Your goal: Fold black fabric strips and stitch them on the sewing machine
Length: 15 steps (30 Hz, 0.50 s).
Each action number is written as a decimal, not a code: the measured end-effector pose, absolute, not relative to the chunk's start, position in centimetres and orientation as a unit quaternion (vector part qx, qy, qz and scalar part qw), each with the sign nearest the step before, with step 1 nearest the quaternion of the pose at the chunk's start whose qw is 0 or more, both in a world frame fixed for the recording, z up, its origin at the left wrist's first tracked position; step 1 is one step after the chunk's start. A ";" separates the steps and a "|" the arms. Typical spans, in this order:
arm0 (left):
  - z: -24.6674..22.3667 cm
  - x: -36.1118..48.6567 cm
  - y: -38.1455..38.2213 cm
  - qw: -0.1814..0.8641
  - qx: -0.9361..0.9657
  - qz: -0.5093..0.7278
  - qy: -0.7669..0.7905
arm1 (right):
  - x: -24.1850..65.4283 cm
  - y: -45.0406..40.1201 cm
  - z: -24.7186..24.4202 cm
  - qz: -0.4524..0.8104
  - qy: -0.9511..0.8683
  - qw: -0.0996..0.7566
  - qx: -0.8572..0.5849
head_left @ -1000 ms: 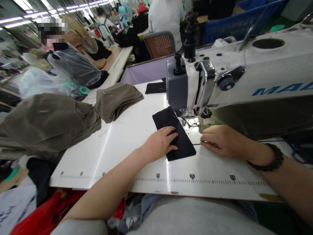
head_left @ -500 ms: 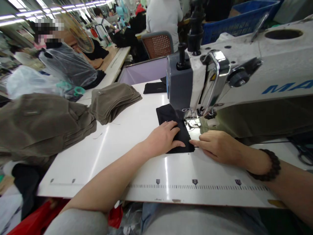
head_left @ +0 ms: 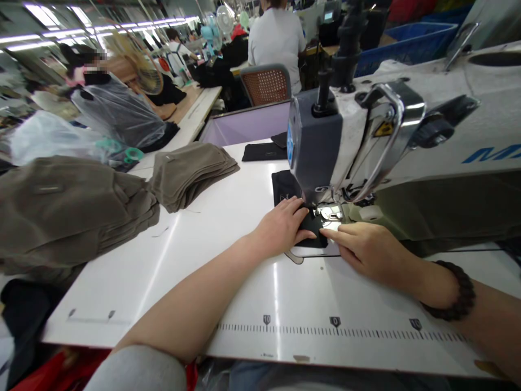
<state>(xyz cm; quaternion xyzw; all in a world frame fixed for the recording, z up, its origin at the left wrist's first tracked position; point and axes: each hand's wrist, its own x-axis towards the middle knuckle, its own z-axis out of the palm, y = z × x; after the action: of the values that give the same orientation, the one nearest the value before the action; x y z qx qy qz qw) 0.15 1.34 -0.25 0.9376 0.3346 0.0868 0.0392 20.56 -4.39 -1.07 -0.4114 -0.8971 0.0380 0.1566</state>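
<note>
A small black fabric piece [head_left: 315, 234] lies flat on the white sewing table [head_left: 228, 304], its right edge running under the presser foot [head_left: 316, 213] of the sewing machine [head_left: 313, 141]. My left hand [head_left: 285, 222] rests flat on the fabric with its fingers apart, just left of the foot. With the index finger stretched out, my right hand [head_left: 366, 244] touches the fabric's right edge in front of the needle plate [head_left: 330, 213]. Its other fingers are loosely bent, and nothing shows in them. The machine head hides part of the fabric's far end.
Stacks of brown-grey fabric pieces [head_left: 191, 171] lie at the left. Another black piece [head_left: 260, 152] sits behind the machine head. Olive cloth [head_left: 448, 201] hangs under the machine arm. A co-worker in a white shirt [head_left: 274, 41] sits beyond a chair [head_left: 266, 86].
The black fabric has slid away from me along the foot, and both hands have moved with it. A pale curved mark on the table now shows beside my left hand. The camera view has shifted slightly.
</note>
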 end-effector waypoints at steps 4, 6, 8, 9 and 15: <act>-0.2 0.1 1.4 0.042 0.940 0.096 0.324 | 20.6 -4.5 -1.2 0.044 -0.895 0.158 -0.415; -0.1 0.1 1.4 0.045 0.940 0.097 0.323 | 20.6 -4.5 -1.3 0.040 -0.893 0.160 -0.419; -0.1 0.1 1.5 0.047 0.940 0.100 0.322 | 20.6 -4.6 -1.3 0.037 -0.892 0.162 -0.421; -0.1 0.1 1.6 0.048 0.940 0.103 0.321 | 20.6 -4.6 -1.3 0.039 -0.891 0.162 -0.422; -0.2 0.1 1.8 0.055 0.942 0.112 0.313 | 20.3 -4.4 -1.3 0.062 -0.883 0.161 -0.437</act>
<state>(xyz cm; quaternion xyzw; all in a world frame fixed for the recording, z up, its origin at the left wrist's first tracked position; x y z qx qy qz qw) 0.06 1.80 -0.20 0.9416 0.3127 0.1123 0.0550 20.28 -4.36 -1.33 -0.4373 -0.8826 0.0621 0.1610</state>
